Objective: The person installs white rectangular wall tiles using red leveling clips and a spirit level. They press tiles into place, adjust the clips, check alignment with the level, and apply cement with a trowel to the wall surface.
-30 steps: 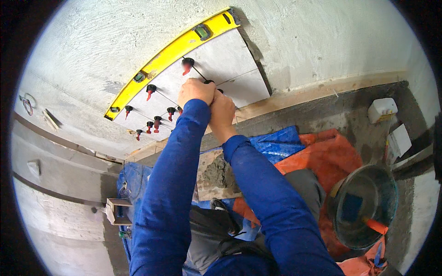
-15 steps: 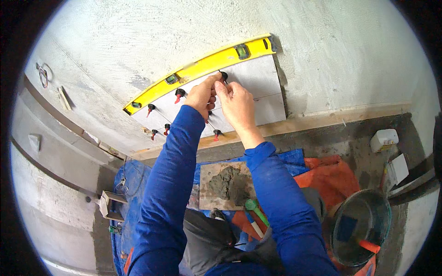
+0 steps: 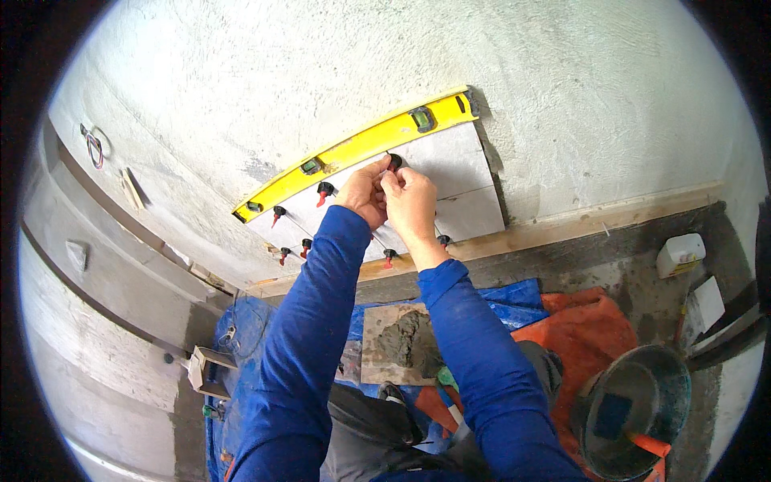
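Note:
Pale grey wall tiles [image 3: 459, 161] stand along the low wall, with a yellow spirit level [image 3: 365, 143] lying along their top edge. Several tile levelling clips with black caps and red handles sit at the joints, one being a tile levelling clip [image 3: 324, 191] left of my hands. My left hand [image 3: 365, 193] and my right hand [image 3: 412, 202] meet at another tile levelling clip [image 3: 394, 161] just under the level. Fingers of both hands are pinched around its lower part, hiding the handle. Only its black cap shows above them.
A wooden batten [image 3: 546, 227] runs beneath the tiles. Below lies a board [image 3: 377, 365] bearing a heap of grey mortar [image 3: 408, 341], on blue and orange sheets. At right stand a dark bucket [image 3: 675, 386] and a white canister [image 3: 681, 255]. Cable ends [image 3: 95, 149] stick out of the left wall.
The view has shifted, so the wall and tiles sit lower in the picture. My hands stay at the same clip, with their fingers drawn closer together beneath its cap.

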{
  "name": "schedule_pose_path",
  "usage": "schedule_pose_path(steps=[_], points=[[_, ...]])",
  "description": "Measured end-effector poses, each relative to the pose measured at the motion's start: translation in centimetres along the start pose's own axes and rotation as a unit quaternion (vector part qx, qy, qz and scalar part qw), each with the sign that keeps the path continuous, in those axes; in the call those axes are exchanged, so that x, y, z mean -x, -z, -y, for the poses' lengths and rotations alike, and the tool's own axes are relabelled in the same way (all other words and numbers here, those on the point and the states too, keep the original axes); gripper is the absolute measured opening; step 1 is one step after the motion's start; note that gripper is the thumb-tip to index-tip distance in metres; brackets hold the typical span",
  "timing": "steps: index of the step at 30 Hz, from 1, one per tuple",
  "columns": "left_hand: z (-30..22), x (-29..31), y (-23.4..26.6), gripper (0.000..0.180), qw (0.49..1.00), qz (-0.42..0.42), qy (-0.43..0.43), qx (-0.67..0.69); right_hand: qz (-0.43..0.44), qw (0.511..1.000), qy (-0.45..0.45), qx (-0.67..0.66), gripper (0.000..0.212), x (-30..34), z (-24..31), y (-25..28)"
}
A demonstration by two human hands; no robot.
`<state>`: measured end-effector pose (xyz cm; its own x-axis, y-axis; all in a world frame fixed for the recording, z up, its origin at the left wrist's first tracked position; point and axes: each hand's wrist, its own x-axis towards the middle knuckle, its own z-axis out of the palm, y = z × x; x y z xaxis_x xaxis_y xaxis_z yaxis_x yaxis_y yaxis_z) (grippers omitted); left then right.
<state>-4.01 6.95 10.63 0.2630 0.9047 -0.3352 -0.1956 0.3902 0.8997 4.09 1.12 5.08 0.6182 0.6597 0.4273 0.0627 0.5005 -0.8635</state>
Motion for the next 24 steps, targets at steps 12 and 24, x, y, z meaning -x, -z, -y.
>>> schedule_pose_path(steps=[12,24], points=[[0.73,-0.10,-0.67,0.021,0.996,0.007,-0.009,0.088,-0.035,0.999,0.017,-0.008,0.027,-0.01,-0.09,-0.32],[0.62,-0.80,-0.20,0.017,0.995,0.049,-0.018,0.085,-0.040,0.999,0.015,0.008,0.024,0.13,0.65,-0.09]])
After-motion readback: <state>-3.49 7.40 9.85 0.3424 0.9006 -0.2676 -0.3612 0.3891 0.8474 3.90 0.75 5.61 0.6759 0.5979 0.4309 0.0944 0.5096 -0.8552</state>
